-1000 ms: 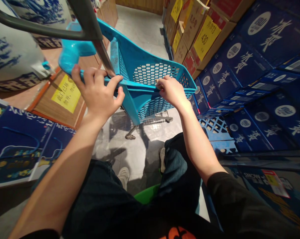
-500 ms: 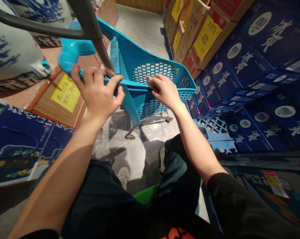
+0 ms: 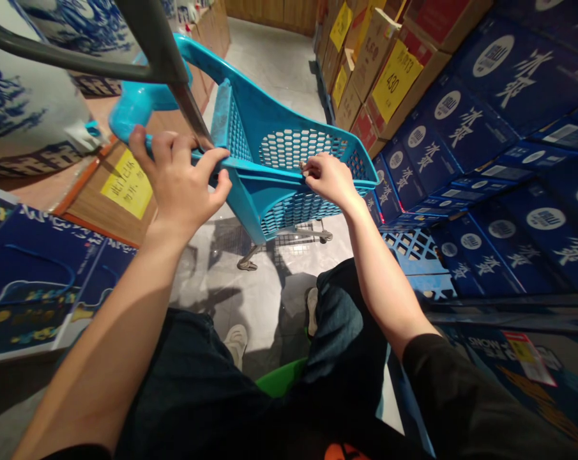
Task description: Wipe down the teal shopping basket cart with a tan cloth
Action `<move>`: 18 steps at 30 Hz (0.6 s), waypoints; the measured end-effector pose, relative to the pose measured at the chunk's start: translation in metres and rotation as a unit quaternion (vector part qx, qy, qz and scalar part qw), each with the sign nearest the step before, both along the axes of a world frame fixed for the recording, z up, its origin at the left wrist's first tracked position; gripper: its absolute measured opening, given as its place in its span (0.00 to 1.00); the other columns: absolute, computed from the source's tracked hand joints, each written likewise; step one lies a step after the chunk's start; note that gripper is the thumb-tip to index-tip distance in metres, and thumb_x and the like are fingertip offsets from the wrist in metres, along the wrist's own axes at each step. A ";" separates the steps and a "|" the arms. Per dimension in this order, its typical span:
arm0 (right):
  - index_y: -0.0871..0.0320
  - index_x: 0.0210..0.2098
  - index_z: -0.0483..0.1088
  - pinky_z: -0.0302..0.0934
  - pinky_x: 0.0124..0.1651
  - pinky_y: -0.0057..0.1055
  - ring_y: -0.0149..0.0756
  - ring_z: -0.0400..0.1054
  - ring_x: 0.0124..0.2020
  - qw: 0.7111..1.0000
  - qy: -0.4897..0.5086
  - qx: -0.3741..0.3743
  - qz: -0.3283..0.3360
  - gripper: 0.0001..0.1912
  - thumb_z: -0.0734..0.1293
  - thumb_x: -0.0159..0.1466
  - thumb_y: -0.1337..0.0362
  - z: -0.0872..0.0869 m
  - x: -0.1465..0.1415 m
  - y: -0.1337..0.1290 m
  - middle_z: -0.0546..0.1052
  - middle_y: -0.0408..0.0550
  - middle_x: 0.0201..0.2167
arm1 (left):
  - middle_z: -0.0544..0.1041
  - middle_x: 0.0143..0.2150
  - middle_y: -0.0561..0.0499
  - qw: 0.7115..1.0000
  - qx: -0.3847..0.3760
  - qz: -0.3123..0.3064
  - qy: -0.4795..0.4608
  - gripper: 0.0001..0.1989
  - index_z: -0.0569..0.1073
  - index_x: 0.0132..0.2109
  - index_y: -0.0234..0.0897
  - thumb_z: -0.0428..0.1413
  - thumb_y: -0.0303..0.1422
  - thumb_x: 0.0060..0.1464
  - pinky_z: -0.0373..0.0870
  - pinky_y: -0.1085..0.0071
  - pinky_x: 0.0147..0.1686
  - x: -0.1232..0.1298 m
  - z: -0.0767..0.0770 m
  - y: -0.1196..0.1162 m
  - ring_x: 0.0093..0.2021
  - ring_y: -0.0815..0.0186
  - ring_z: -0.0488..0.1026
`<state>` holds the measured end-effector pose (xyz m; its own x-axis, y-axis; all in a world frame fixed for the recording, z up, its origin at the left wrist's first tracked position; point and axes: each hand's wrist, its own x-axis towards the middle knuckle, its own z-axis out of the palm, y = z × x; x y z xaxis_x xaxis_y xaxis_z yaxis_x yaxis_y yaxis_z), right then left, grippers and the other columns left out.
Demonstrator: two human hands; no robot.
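Observation:
A blue plastic shopping cart [image 3: 293, 171] stands before me, tilted in view, with a honeycomb-holed basket and a grey metal post. At its handle end, my left hand [image 3: 181, 176] grips the side rim, fingers spread over the top and thumb on the near side. Farther along the same rim is my right hand [image 3: 331, 182], its fingers closed in a pinch. A small brownish bit shows at its fingertips, too little to name. The blue handle end [image 3: 130, 108] lies just beyond my left fingers.
Stacked dark blue cartons [image 3: 454, 147] line the right side, with brown boxes [image 3: 360, 83] behind. On the left are large blue-and-white jars [image 3: 18, 96] above a wooden cabinet [image 3: 85, 204], and blue gift bags [image 3: 34, 275]. Something green [image 3: 283, 377] is between my legs.
My right hand has slid along the cart rim, to the right and slightly down in view. My left hand keeps its grip, with a slight shift left along with the cart.

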<state>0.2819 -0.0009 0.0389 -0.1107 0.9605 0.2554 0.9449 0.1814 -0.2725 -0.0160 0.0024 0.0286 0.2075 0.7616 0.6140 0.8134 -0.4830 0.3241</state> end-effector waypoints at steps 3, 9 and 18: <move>0.56 0.42 0.79 0.65 0.46 0.37 0.47 0.73 0.45 0.999 0.011 0.001 0.030 0.11 0.65 0.65 0.68 0.001 -0.002 -0.006 0.81 0.53 0.45 | 0.78 0.54 0.43 0.998 0.055 0.020 0.017 0.20 0.85 0.52 0.46 0.54 0.49 0.66 0.33 0.24 0.75 -0.009 -0.003 0.010 0.67 0.39 0.66; 0.59 0.44 0.80 0.65 0.46 0.36 0.45 0.72 0.43 0.993 0.055 0.013 0.105 0.13 0.65 0.64 0.69 -0.010 -0.015 -0.012 0.80 0.52 0.42 | 0.71 0.64 0.42 0.997 0.048 0.055 -0.025 0.17 0.85 0.50 0.41 0.56 0.44 0.68 0.34 0.30 0.77 -0.020 -0.011 0.027 0.77 0.43 0.54; 0.57 0.58 0.77 0.68 0.59 0.37 0.44 0.73 0.54 0.979 0.120 0.043 0.161 0.20 0.61 0.71 0.71 -0.034 -0.067 -0.032 0.77 0.54 0.55 | 0.39 0.84 0.48 0.994 -0.029 0.081 -0.068 0.21 0.76 0.63 0.38 0.59 0.38 0.67 0.22 0.42 0.80 -0.031 -0.022 0.041 0.84 0.41 0.26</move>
<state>0.2147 -0.0324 0.0051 -0.3309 0.8595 0.3896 0.7455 0.4912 -0.4505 -0.0472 0.0432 0.0061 -0.0032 0.8129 0.5823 0.8263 -0.3259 0.4595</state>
